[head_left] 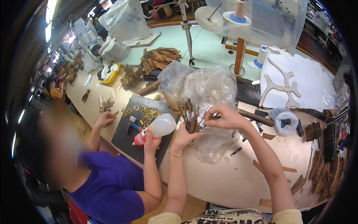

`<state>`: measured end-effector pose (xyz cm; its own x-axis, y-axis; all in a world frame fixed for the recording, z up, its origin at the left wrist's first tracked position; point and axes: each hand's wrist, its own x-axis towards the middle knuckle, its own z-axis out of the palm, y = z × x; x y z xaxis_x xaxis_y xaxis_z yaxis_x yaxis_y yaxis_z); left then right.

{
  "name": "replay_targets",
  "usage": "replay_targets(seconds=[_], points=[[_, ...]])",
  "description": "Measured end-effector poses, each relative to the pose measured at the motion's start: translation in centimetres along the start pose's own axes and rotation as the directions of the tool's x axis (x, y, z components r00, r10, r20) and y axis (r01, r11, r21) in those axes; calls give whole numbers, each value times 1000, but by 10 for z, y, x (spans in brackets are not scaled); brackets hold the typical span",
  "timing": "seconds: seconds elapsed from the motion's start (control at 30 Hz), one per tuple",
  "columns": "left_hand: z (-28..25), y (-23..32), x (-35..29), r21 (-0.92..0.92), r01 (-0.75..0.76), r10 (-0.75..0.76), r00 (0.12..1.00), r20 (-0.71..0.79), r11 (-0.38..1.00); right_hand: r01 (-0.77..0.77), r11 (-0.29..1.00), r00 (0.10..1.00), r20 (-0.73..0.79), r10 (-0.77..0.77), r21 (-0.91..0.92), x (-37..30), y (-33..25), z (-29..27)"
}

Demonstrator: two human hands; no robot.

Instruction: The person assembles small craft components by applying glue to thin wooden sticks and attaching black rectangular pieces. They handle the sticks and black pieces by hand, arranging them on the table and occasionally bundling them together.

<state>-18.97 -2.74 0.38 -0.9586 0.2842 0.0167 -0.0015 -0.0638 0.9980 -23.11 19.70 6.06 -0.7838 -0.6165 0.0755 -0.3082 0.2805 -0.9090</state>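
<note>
My left hand is wrapped round the lower end of a bundle of brown leather strips that fans upward. My right hand is on the bundle's right side, thumb and fingers pinched together. Whatever is between those fingertips is too small to make out. Behind the bundle lies a crumpled clear plastic bag. To the left, a co-worker's hand grips a white squeeze bottle with a red top, while that person's other hand holds a small brown strip.
A dark board carries gold buckles and a blue-headed hammer. A yellow tray, piled leather strips and a thread stand stand farther back. On the right are a bagged roll and strip bundles.
</note>
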Motion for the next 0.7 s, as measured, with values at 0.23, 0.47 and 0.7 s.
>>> replay_targets(seconds=[0.23, 0.47, 0.7], points=[[-5, -4, -1, -135, 147, -150, 989, -15, 980, -8, 1000, 1000, -6, 8, -7, -6, 2, 1], [-4, -7, -3, -37, 208, -208, 978, -17, 978, -112, 977, 875, -484, 11, -180, -6, 8, 4], [-3, 1, -2, -47, 210, -208, 977, 43, 977, 218, 860, 900, -246, -360, -461, 0, -4, 22]])
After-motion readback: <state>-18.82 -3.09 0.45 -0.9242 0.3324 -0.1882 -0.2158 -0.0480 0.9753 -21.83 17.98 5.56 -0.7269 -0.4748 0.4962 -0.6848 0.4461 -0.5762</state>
